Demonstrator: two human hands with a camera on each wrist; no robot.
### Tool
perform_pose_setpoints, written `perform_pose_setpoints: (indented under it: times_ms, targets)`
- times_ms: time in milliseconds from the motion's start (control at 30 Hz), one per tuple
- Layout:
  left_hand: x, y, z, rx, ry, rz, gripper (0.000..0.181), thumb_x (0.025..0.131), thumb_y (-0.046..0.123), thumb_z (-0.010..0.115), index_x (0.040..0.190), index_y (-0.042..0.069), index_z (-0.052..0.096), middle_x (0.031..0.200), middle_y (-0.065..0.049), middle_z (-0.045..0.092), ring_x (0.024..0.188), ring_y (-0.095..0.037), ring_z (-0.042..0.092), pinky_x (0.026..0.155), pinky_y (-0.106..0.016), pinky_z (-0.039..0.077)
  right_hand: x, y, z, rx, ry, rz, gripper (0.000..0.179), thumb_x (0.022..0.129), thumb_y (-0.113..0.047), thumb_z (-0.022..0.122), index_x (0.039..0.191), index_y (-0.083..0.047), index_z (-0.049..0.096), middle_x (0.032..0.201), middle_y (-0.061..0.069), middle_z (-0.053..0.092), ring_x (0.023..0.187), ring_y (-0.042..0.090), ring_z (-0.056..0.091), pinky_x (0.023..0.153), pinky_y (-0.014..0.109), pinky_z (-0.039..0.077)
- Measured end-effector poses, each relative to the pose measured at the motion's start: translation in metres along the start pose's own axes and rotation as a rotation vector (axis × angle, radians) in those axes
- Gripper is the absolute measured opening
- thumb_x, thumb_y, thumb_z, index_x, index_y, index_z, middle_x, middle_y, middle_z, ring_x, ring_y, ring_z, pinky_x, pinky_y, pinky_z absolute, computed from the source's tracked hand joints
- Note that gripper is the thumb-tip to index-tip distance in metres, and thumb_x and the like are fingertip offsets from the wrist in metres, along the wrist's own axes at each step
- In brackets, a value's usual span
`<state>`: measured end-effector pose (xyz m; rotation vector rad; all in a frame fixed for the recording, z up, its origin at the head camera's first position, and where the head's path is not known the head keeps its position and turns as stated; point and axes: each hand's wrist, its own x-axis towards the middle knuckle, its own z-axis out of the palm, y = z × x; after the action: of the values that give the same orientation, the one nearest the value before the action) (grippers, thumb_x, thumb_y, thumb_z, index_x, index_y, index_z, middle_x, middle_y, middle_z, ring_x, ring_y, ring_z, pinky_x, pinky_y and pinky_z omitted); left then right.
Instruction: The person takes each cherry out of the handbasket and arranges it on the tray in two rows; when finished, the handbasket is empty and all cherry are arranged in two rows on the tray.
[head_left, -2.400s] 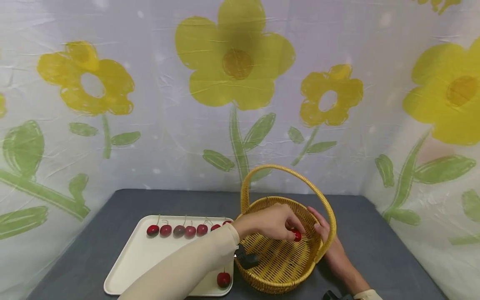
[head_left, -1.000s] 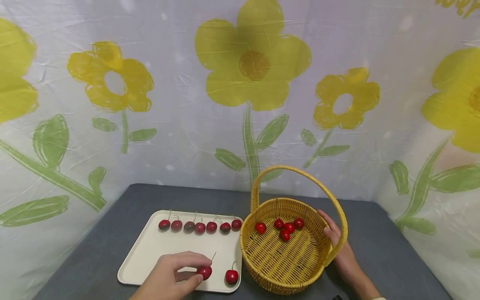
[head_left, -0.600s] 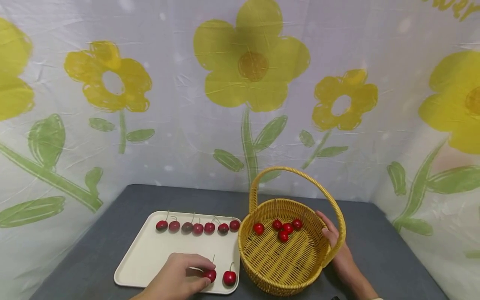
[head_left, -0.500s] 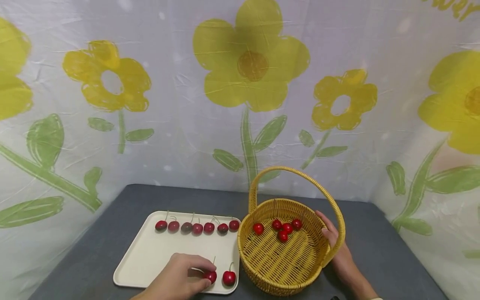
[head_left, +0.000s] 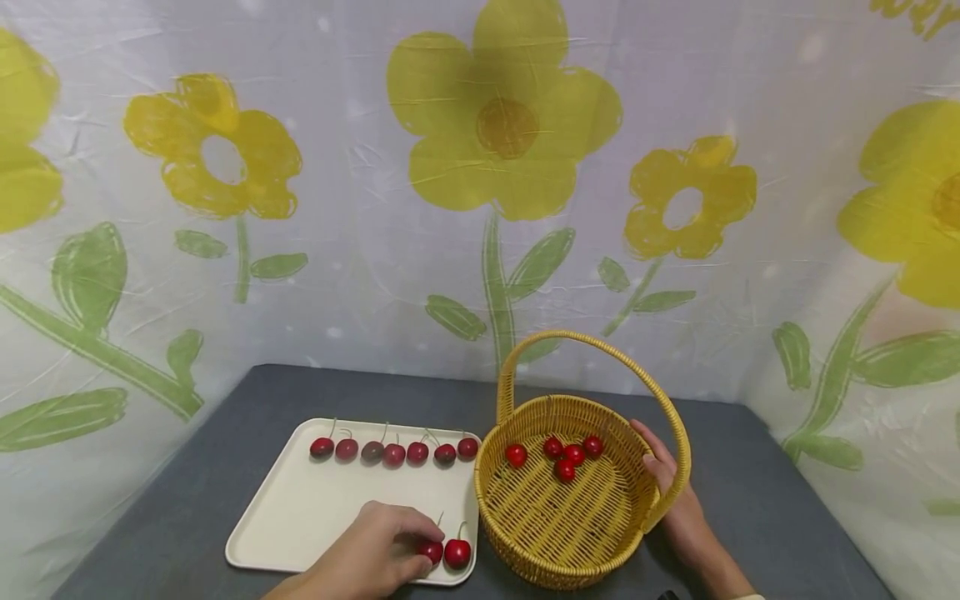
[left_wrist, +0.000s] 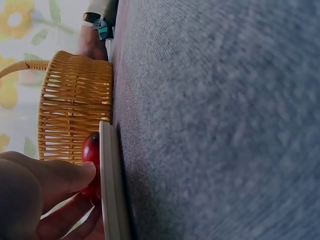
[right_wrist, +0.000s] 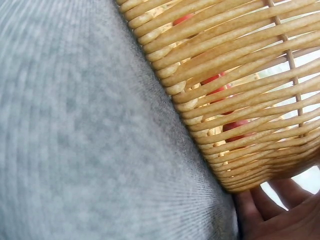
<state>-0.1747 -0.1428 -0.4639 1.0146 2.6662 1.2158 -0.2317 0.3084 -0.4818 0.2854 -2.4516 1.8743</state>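
Note:
On the front right of the white tray (head_left: 277,521), my left hand (head_left: 375,546) pinches a red cherry (head_left: 431,552) between thumb and fingers. Its green stem points up. Right beside it sits another stemmed cherry (head_left: 457,553). The left wrist view shows the thumb against a red cherry (left_wrist: 91,147) at the tray's rim. My right hand (head_left: 678,508) rests on the outer right side of the yellow wicker basket (head_left: 570,525), fingers along the wall and thumb at the rim. In the right wrist view, the wicker wall hides those fingertips.
Several cherries (head_left: 393,454) stand in a row along the tray's back edge. More cherries (head_left: 573,454) lie inside the basket toward its back. The tall basket handle (head_left: 592,340) arches over it. A flowered cloth (head_left: 345,250) hangs behind the dark table (head_left: 187,500).
My left hand has left the basket, where it held a cherry, and come back to the tray. It now pinches another cherry, shifted slightly right against its neighbour. The right hand stays.

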Motion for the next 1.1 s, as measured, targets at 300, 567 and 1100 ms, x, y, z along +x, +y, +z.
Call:
perform_pose_setpoints:
  times_ms: [300,567,1100]
  targets:
    - [0.002,0.005,0.0,-0.014,-0.011,-0.03,0.025,0.088,0.014,0.09,0.112,0.017,0.086,0.105,0.015,0.082,0.098,0.002,0.07,0.094,-0.03,0.062,-0.001,0.0,0.002,0.031,-0.007,0.001,0.056,0.122,-0.041,0.031,0.175,-0.025,0.026,0.178,0.015,0.031,0.14,-0.007,0.053,0.104,0.014,0.051]
    - [0.001,0.014,-0.013,-0.004,-0.012,-0.039,0.029,0.093,0.019,0.088,0.121,0.012,0.083,0.113,0.005,0.084,0.099,-0.005,0.077,0.092,-0.034,0.066,-0.002,0.0,0.002,0.063,-0.024,-0.019,0.055,0.122,-0.038,0.03,0.176,-0.025,0.025,0.176,0.018,0.032,0.14,-0.001,0.057,0.104,0.018,0.053]
    - [0.065,0.069,-0.041,-0.392,-0.131,-0.004,0.032,0.102,0.019,0.081,0.133,0.017,0.079,0.129,-0.003,0.081,0.119,-0.012,0.077,0.099,-0.024,0.061,-0.003,-0.003,0.003,0.064,-0.012,0.001,0.056,0.122,-0.037,0.031,0.175,-0.021,0.025,0.177,0.016,0.031,0.14,-0.006,0.054,0.104,0.014,0.051]
